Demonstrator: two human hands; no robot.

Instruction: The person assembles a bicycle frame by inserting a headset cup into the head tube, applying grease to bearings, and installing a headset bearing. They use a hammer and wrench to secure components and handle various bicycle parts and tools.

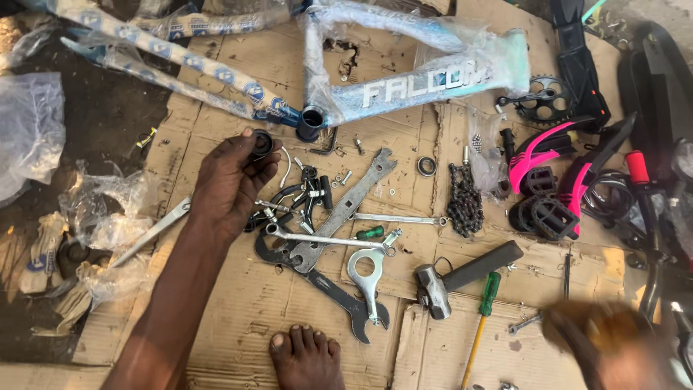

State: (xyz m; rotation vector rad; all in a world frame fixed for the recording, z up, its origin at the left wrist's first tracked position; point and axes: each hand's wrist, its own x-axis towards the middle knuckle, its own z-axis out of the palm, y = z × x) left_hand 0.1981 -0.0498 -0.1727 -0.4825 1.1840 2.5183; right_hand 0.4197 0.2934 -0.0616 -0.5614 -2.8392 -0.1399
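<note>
Here, the left hand (229, 184) reaches over flattened brown cardboard (245, 303), its fingers curled and pinching a small black ring-shaped part (262, 142) at the fingertips. The ring sits just near of the bottom bracket shell (311, 121) of a blue and white bicycle frame (404, 79), which lies at the far side wrapped in clear plastic film, with pale lettering along its tube. The right hand (613, 339) appears at the near right as a blur; whether it is open or closed cannot be told.

Right of the left hand lies a heap of flat spanners (339, 209) and small black fittings. Near of these rest a hammer (462, 278) with a black grip and a green-handled screwdriver (484, 318). A coiled chain (465, 198) lies right of centre, with black pedals (548, 213) and pink plastic parts (538, 155) beyond it, and a chainring with crank (541, 101) at the far right. A bare foot (307, 357) rests on the cardboard at the near edge.

Crumpled clear plastic wrappers (32, 130) lie at the left on dark ground (108, 115), on which the cardboard is spread.
</note>
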